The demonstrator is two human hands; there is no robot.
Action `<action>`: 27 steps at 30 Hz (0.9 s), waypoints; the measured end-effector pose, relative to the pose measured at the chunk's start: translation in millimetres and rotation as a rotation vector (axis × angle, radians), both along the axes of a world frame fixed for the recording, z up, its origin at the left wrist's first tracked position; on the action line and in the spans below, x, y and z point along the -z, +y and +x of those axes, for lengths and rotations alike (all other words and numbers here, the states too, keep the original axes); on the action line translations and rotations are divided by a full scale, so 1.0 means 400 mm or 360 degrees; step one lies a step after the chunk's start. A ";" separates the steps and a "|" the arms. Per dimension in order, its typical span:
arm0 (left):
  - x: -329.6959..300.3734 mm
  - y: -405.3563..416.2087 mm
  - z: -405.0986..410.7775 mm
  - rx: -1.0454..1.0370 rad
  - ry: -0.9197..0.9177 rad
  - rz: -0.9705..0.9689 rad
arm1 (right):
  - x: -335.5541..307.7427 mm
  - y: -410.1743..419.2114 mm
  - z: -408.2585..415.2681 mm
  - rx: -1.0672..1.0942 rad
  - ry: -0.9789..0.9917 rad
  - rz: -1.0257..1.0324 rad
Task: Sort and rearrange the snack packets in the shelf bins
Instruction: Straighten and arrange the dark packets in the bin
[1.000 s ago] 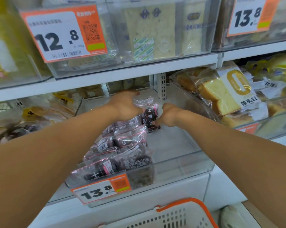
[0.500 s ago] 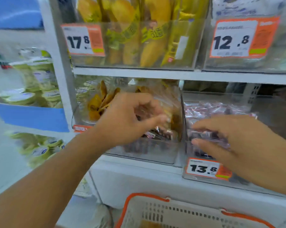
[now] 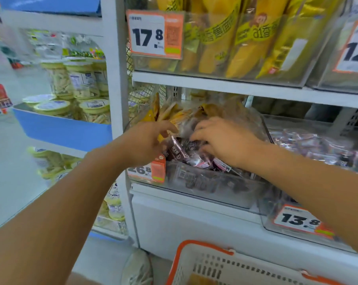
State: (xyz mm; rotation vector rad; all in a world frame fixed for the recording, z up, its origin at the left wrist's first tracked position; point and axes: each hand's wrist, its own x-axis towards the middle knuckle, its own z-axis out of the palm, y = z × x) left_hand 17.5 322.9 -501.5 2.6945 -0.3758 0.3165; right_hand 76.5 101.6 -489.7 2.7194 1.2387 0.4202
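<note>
Two bare hands worked inside the clear plastic shelf bin (image 3: 215, 188) carrying the orange 26.8 price tag (image 3: 151, 171), which serves as the landmark below. The left hand (image 3: 145, 142) hovered at the bin's front left corner, directly above the tag, fingers loosely curled and spread; whether it held anything could not be determined. The right hand (image 3: 225, 140) reached into the bin's middle from the right, fingers bent down onto the dark purple-and-pink foil snack packets (image 3: 192, 153) heaped along the bin's front; a firm grip could not be confirmed because the fingertips were buried among the wrappers. Behind that heap, toward the bin's rear, lay yellow and brown snack packets in clear film (image 3: 174, 116), so two product types shared one bin, which probably explained the two-handed reach: separating the mixture. To the bin's right stood a second clear bin with a 13.8 price tag (image 3: 297, 221) holding matching purple-and-pink packets (image 3: 317, 145), judged the likely destination. Below the bin an orange-rimmed white mesh basket (image 3: 215, 264) stood.
</note>
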 end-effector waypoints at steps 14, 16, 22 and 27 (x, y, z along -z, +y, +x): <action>-0.094 -0.183 -0.075 0.0523 0.0051 -0.1298 | -0.113 -0.244 -0.195 0.0185 0.0431 0.1447; -0.104 -0.296 -0.102 0.0653 0.0042 -0.1365 | -0.115 -0.301 -0.238 0.0253 0.0809 0.1712; -0.066 -0.554 -0.104 0.0696 -0.0170 -0.1313 | -0.074 -0.473 -0.317 0.0473 0.1426 0.2332; -0.064 -0.728 -0.068 0.0416 -0.0407 -0.1473 | -0.064 -0.610 -0.328 0.0316 0.1773 0.2455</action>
